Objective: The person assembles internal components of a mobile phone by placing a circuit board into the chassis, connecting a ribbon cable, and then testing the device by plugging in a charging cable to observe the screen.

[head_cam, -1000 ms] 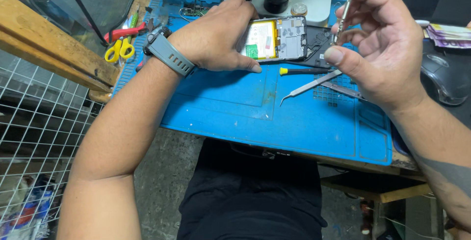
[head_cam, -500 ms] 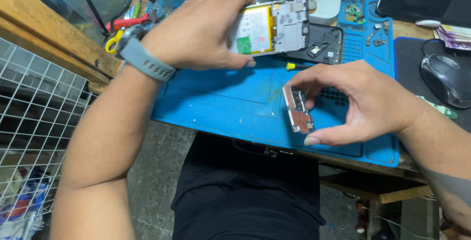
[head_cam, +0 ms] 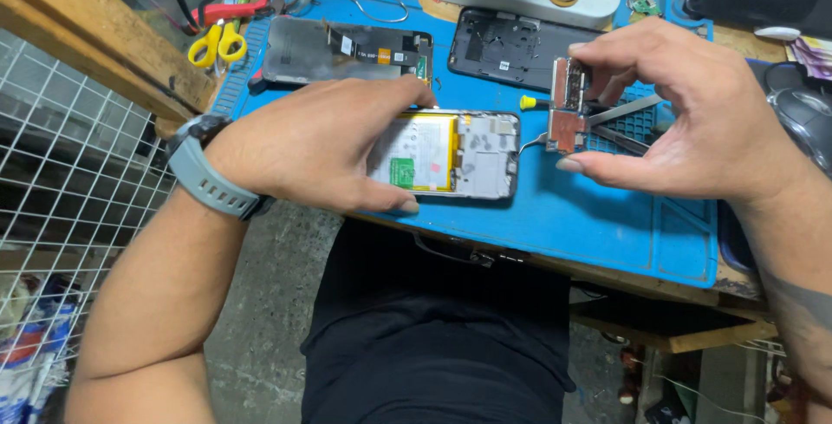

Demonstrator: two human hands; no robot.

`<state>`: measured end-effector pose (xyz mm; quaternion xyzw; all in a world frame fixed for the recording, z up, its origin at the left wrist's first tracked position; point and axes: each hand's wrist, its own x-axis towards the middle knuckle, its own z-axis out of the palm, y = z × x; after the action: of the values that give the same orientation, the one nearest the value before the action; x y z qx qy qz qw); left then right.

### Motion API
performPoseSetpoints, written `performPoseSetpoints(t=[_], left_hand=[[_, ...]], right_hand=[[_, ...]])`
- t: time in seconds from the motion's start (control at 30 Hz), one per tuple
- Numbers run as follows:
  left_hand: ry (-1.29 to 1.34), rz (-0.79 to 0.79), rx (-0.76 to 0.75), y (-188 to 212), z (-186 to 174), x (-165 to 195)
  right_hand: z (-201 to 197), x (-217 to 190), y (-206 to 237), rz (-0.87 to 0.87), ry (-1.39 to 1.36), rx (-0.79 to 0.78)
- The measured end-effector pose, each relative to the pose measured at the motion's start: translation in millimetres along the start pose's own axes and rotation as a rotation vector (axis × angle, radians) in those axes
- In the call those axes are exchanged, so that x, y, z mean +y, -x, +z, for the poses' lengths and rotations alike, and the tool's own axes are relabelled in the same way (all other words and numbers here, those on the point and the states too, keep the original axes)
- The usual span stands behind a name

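The left hand lies on the blue work mat, its fingers and thumb spread around the left end of an opened phone: the fingertips press the phone's far long edge and the thumb its near edge, so the body is clamped flat between them. The phone lies lengthwise left to right near the middle of the mat, back cover off, with a yellow-edged battery toward the hand and grey inner parts at the right end. A grey wristwatch sits on the left wrist. The right hand is raised just to the right of the phone, pinching a small circuit board: the forefinger curls over its far end and the thumb presses its near end, so the board stands upright on edge between them; the other fingers are hidden behind the palm. Tweezers lie on the mat behind the board. Farther off lie a detached screen assembly, a dark back cover and yellow scissors at the far left.
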<state>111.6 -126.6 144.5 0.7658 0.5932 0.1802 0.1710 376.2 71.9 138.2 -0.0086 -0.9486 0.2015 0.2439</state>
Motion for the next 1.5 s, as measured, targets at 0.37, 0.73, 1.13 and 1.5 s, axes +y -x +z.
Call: performPoseSetpoints(t=[0.37, 0.73, 1.13, 1.5], left_hand=[[0.071, 0.100, -0.011, 0, 10, -5], [-0.069, 0.194, 0.095, 5, 30, -10], [-0.111, 0.207, 0.204, 16, 41, -5], [-0.056, 0.163, 0.408, 28, 50, 0]], right_hand=[[5, 15, 9, 0.142, -0.577, -0.287], [5, 5, 4, 0.090, -0.151, -0.133], [6, -8, 4, 0.027, 0.037, -0.177], [25, -22, 4, 0.007, 0.083, -0.265]])
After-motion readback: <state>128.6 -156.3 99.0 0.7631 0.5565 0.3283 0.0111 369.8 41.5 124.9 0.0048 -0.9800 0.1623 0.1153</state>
